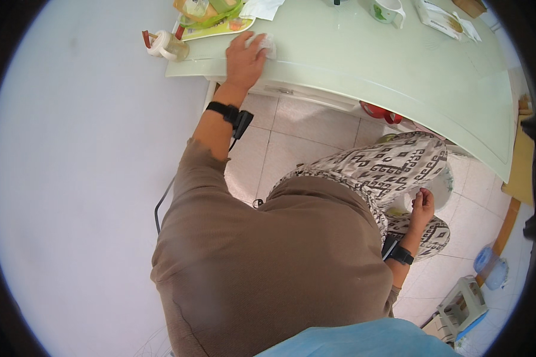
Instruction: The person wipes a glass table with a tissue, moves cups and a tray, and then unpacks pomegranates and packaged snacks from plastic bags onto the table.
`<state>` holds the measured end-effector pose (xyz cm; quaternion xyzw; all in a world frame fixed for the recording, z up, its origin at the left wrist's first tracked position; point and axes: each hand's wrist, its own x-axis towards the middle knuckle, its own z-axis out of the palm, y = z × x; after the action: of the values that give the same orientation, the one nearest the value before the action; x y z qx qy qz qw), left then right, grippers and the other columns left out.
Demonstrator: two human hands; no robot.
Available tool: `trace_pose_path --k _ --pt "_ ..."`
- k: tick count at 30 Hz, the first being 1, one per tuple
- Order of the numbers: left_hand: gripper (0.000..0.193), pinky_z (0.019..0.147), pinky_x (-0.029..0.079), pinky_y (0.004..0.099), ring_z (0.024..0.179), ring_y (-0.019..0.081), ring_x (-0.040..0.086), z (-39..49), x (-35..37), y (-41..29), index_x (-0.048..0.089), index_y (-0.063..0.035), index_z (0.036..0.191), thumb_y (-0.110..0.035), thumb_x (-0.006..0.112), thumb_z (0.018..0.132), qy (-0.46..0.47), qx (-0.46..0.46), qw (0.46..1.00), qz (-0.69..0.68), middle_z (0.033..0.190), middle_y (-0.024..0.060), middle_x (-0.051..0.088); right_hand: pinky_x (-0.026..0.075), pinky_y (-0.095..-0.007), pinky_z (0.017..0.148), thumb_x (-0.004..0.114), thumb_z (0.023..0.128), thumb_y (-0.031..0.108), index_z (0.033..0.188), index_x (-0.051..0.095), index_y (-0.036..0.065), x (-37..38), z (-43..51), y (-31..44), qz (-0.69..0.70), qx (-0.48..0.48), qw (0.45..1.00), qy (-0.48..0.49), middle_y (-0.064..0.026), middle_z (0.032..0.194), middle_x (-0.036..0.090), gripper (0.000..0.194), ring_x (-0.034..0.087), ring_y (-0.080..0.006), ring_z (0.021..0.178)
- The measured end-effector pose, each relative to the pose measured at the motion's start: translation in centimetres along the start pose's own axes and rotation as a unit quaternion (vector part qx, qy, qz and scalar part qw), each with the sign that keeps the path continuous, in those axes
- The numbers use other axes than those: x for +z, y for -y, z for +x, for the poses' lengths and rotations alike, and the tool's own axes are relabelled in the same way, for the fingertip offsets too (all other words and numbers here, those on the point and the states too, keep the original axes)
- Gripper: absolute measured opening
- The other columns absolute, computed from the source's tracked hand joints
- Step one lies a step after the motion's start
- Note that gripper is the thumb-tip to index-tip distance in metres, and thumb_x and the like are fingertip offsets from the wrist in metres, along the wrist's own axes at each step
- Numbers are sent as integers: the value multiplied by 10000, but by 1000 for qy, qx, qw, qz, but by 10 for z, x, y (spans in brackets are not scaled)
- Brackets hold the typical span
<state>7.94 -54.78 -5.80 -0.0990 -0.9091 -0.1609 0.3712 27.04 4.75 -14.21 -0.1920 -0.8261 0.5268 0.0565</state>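
Note:
My left hand (243, 62) is at the front left of the pale green glass tabletop (330, 49), its fingers over a crumpled white tissue (269, 46) pressed against the glass. Just beyond it lies a tray (205, 32) that carries a green plastic bag and packets. To its left stands a clear jug-like bottle (175, 46) with a white lid and handle. My right hand (423, 207) hangs low between my knees, above a whitish bin (443, 187). Its fingers are loosely curled, and nothing shows in them; the palm side is partly hidden.
A green-printed mug (386, 12) and a white packet (442, 20) are at the table's far side. Under the tabletop show a drawer front (303, 93) and a red object (379, 111). A grey plastic stool (462, 303) stands at lower right. A white wall (71, 178) runs along my left.

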Motion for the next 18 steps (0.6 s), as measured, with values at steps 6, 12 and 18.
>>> trace_pose_path --k 6,12,18 --pt "207 816 465 438 943 313 560 -1 28 26 713 -104 990 -89 633 801 78 -31 996 18 982 99 601 483 -233 633 587 929 113 1072 621 12 0 -4 2 -44 -12 999 -19 -23 871 627 178 565 -78 734" --pt "189 807 480 430 921 353 568 -41 -12 127 707 -71 953 -99 673 769 -45 -201 960 191 980 160 586 490 -247 685 592 921 105 1066 627 1 -3 -3 -6 -49 -18 999 14 -43 899 641 182 588 -101 757" --pt "155 801 481 445 936 333 588 -24 19 61 710 -54 914 -109 665 776 -50 -204 974 83 927 149 653 431 -227 579 583 924 104 1044 621 3 4 8 -22 -113 -131 985 -6 -9 771 573 162 504 -76 634"
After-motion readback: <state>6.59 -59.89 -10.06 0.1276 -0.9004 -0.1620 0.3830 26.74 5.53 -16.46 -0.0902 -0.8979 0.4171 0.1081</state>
